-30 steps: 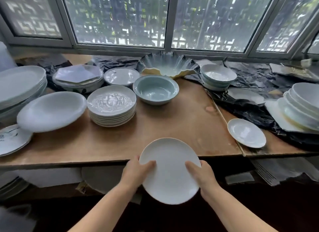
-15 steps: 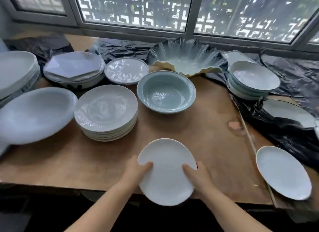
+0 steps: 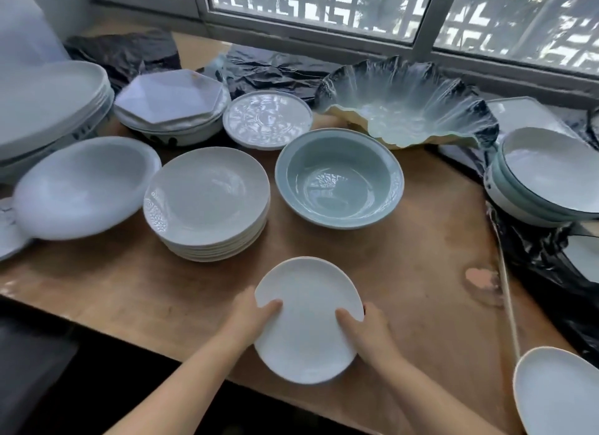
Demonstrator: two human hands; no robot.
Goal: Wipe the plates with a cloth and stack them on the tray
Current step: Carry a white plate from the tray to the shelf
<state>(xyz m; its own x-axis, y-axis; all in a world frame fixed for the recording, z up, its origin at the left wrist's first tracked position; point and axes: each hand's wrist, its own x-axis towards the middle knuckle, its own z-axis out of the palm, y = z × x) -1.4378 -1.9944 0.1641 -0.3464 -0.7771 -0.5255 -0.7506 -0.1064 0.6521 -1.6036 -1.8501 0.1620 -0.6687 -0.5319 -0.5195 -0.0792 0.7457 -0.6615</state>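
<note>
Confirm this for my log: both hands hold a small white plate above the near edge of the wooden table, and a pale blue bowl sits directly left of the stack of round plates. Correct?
Not quite. The head view shows the pale blue bowl directly right of the stack of round plates, not left. The rest holds: the left hand and right hand hold the small white plate above the wooden table's near edge.

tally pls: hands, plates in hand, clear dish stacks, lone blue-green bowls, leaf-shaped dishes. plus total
Hands: 2, left hand, right hand
Plates in hand: 1, held plate
Stacks: 4, oval platters, hexagonal plates, round plates, bowls at right
Blue-green bowl: 1
Leaf-shaped dish: 1
Total: 9
</note>
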